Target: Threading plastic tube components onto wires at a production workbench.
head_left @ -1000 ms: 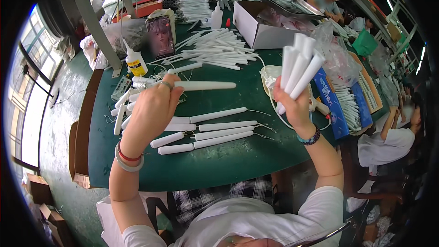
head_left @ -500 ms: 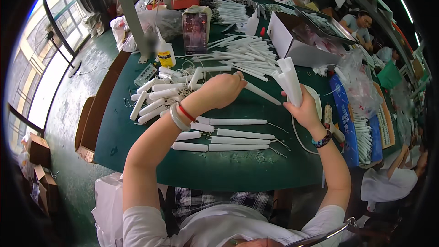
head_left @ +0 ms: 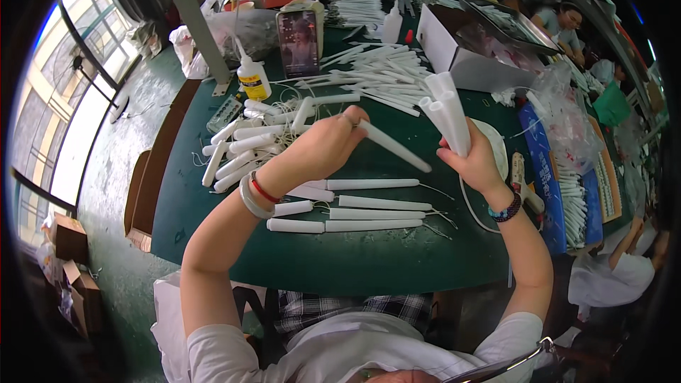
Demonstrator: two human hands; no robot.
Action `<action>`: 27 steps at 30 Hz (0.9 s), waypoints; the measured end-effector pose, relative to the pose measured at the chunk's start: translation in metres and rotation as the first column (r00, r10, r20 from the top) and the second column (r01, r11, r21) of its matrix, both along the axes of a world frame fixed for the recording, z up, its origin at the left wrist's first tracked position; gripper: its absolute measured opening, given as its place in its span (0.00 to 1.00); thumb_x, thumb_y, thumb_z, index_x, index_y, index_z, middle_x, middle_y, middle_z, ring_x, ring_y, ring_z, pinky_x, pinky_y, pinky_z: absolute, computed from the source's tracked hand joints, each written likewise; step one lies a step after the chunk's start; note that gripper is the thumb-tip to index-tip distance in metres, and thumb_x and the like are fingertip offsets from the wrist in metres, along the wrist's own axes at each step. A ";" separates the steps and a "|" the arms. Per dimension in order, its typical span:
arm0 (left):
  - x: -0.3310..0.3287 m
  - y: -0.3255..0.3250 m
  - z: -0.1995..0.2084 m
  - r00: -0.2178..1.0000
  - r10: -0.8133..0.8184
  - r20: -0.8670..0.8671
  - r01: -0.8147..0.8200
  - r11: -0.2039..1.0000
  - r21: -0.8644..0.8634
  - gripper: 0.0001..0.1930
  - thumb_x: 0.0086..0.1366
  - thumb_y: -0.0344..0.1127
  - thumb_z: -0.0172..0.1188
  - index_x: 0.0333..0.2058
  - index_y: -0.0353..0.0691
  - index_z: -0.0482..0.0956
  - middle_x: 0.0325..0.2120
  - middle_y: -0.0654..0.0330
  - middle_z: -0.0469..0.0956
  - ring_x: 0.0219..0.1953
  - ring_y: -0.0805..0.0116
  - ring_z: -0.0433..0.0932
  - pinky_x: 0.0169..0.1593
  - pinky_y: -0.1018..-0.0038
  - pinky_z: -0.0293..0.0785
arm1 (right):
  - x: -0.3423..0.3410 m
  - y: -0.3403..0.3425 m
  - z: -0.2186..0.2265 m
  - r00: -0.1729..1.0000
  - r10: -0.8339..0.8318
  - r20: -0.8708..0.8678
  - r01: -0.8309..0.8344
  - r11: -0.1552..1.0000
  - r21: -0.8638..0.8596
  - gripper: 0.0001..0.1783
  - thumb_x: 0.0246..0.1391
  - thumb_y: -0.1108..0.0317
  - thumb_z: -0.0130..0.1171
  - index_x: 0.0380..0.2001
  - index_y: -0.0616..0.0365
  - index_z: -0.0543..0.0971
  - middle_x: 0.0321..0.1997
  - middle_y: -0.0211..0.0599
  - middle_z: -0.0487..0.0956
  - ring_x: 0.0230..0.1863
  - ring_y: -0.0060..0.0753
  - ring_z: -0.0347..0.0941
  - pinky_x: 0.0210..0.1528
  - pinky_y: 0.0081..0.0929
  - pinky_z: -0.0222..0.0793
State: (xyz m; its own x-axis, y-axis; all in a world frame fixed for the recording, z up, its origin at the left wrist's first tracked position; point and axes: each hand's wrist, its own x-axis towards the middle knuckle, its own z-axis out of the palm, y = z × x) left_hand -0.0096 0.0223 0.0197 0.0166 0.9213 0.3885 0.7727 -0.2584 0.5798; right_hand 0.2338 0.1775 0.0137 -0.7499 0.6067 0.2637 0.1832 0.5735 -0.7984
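My left hand (head_left: 328, 145) is closed in a pinch on one end of a white tapered tube (head_left: 397, 147), which slants down to the right above the table. In my right hand (head_left: 477, 159) a bundle of several white tubes (head_left: 449, 113) stands upright, their open ends up. Below the left hand, joined white stick pieces lie in rows, among them a long white tube (head_left: 372, 184) with a thin wire at its right end. Beside my left wrist is a pile of short white cylinders (head_left: 252, 143) with tangled wires.
A heap of white tubes (head_left: 383, 74) lies farther back. Behind the wired pile stand a glue bottle (head_left: 252, 78) and a phone (head_left: 299, 46). A white box (head_left: 454, 57) and a blue tray (head_left: 550, 177) line the right side. Co-workers sit beyond the table.
My left hand has moved a little left with its tube. The bundle in my right hand has shifted slightly, and the whole view has turned a little.
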 end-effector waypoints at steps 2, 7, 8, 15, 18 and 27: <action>0.002 -0.004 -0.006 0.978 -0.015 -0.208 -0.019 0.986 -0.164 0.11 0.67 0.36 0.47 0.40 0.34 0.67 0.29 0.46 0.76 0.30 0.45 0.75 0.34 0.58 0.71 | -0.002 -0.006 0.004 0.999 -0.021 -0.050 0.018 0.997 -0.069 0.26 0.43 0.77 0.61 0.49 0.59 0.69 0.31 0.29 0.75 0.34 0.21 0.71 0.38 0.22 0.68; 0.007 -0.006 0.005 0.961 0.038 -0.274 -0.102 0.969 -0.224 0.13 0.67 0.39 0.47 0.38 0.33 0.69 0.28 0.46 0.76 0.29 0.46 0.76 0.35 0.59 0.72 | 0.000 -0.009 0.003 0.998 -0.019 -0.058 0.019 1.000 -0.015 0.25 0.43 0.77 0.61 0.48 0.59 0.70 0.31 0.29 0.75 0.34 0.21 0.71 0.37 0.22 0.69; 0.001 -0.007 -0.010 0.937 -0.001 -0.350 -0.063 0.983 -0.170 0.12 0.67 0.38 0.48 0.38 0.32 0.69 0.23 0.45 0.76 0.28 0.45 0.76 0.33 0.58 0.71 | -0.001 -0.008 0.003 0.997 -0.030 -0.069 0.027 0.999 -0.043 0.24 0.43 0.77 0.61 0.47 0.59 0.71 0.31 0.29 0.75 0.34 0.21 0.71 0.38 0.22 0.69; -0.004 -0.011 0.005 0.975 0.089 -0.202 -0.135 0.964 -0.229 0.10 0.67 0.33 0.46 0.38 0.30 0.68 0.25 0.42 0.75 0.30 0.44 0.75 0.34 0.59 0.70 | 0.013 0.004 0.017 0.995 -0.100 -0.023 0.101 0.989 0.105 0.18 0.43 0.75 0.61 0.41 0.60 0.72 0.30 0.30 0.75 0.33 0.22 0.71 0.39 0.22 0.68; -0.007 -0.012 0.002 0.990 0.075 -0.115 -0.095 0.980 -0.173 0.10 0.67 0.32 0.46 0.39 0.28 0.68 0.25 0.42 0.74 0.30 0.44 0.74 0.35 0.60 0.69 | 0.015 0.012 0.005 0.998 -0.063 0.006 0.062 0.994 0.095 0.19 0.43 0.76 0.61 0.42 0.60 0.72 0.32 0.31 0.76 0.34 0.23 0.72 0.41 0.23 0.69; -0.009 -0.012 -0.003 0.997 0.016 -0.071 -0.027 0.988 -0.154 0.11 0.67 0.33 0.46 0.41 0.30 0.68 0.22 0.43 0.74 0.29 0.44 0.74 0.34 0.59 0.68 | 0.010 0.000 0.001 0.997 -0.082 0.010 0.077 0.972 0.220 0.20 0.43 0.76 0.62 0.43 0.60 0.72 0.30 0.32 0.78 0.32 0.25 0.74 0.40 0.23 0.69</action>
